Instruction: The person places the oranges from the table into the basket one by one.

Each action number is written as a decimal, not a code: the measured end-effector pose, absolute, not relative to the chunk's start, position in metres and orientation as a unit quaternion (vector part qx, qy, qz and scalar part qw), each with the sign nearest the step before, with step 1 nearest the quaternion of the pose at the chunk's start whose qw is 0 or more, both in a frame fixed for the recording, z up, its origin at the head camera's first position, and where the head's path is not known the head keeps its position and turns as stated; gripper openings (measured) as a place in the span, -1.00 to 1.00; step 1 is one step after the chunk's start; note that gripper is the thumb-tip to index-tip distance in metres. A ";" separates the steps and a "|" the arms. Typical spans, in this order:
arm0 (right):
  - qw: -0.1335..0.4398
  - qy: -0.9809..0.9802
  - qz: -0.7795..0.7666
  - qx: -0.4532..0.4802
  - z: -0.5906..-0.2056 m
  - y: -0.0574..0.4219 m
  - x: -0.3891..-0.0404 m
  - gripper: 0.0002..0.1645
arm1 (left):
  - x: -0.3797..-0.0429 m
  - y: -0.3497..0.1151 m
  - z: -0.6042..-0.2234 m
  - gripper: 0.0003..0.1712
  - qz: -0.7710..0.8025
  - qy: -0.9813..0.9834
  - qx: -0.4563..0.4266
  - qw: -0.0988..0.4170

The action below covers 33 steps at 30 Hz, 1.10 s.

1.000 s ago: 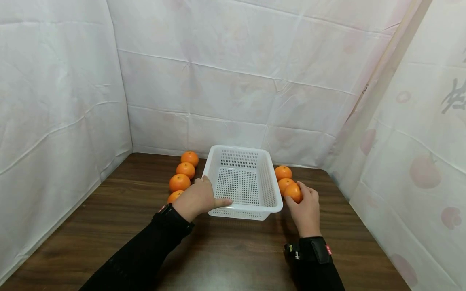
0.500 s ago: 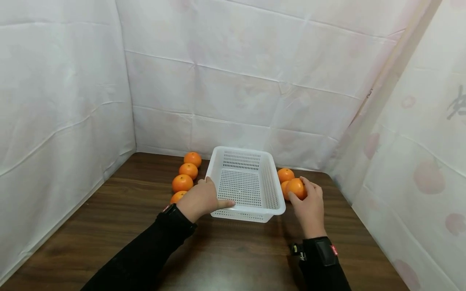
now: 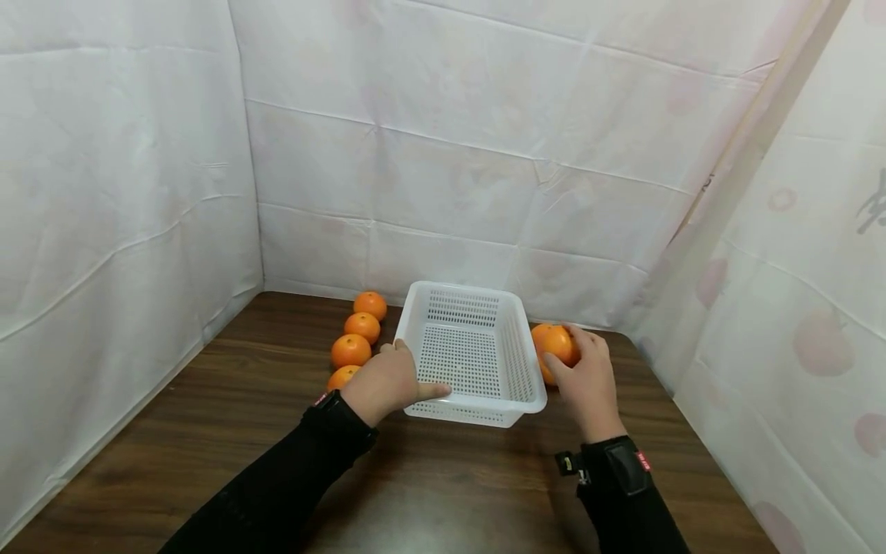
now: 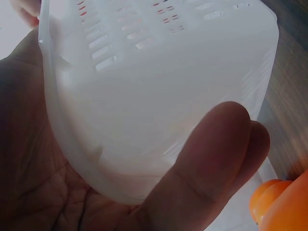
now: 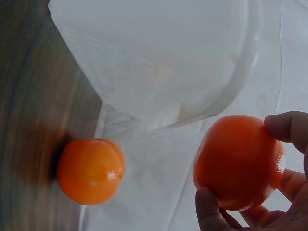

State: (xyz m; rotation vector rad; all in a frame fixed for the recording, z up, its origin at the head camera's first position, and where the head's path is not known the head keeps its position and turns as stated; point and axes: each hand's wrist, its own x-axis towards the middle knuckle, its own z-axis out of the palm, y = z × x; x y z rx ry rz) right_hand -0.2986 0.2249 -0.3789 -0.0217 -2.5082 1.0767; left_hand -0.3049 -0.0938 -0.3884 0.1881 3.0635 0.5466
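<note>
A white perforated plastic basket (image 3: pixel 460 354) sits on the table, and my left hand (image 3: pixel 388 381) grips its near left corner, thumb over the rim. In the left wrist view the fingers (image 4: pixel 211 154) curl under the basket's outer wall (image 4: pixel 144 96). Beside the basket's right side, my right hand (image 3: pixel 587 381) holds an orange (image 3: pixel 561 345) between thumb and fingers. The right wrist view shows this held orange (image 5: pixel 238 163) raised off the table, level with the basket rim. Other oranges (image 5: pixel 90 171) lie below and behind it, partly hidden in the head view.
Several oranges (image 3: pixel 351 350) stand in a row along the basket's left side; the nearest is partly covered by the left hand. The dark wooden table (image 3: pixel 443 492) is bounded by white cloth walls (image 3: pixel 443 192) at the back and both sides.
My right hand has lifted the orange from the near end of the right row and moved it up and away, over the other oranges. The left hand keeps its grip on the basket.
</note>
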 end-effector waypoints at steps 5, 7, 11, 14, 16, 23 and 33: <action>0.188 -0.912 0.364 0.009 -0.366 0.221 -0.298 -0.19 | -0.306 -0.093 -0.389 0.65 0.175 0.982 0.068 0.005; 0.185 -0.917 0.354 0.019 -0.362 0.220 -0.298 -0.20 | -0.306 -0.092 -0.389 0.66 0.172 0.983 0.070 0.002; 0.181 -0.927 0.326 0.039 -0.356 0.218 -0.301 -0.22 | -0.306 -0.090 -0.390 0.65 0.166 0.984 0.066 0.003; 0.175 -0.934 0.309 0.050 -0.352 0.215 -0.303 -0.23 | -0.307 -0.090 -0.390 0.64 0.166 0.984 0.063 0.008; 0.169 -0.936 0.302 0.058 -0.349 0.212 -0.304 -0.22 | -0.307 -0.090 -0.390 0.64 0.165 0.984 0.061 0.011; 0.153 -0.939 0.295 0.090 -0.340 0.204 -0.306 -0.23 | -0.308 -0.090 -0.389 0.67 0.168 0.984 0.053 0.013; 0.125 -0.950 0.265 0.107 -0.335 0.198 -0.308 -0.20 | -0.309 -0.088 -0.390 0.65 0.174 0.983 0.054 0.011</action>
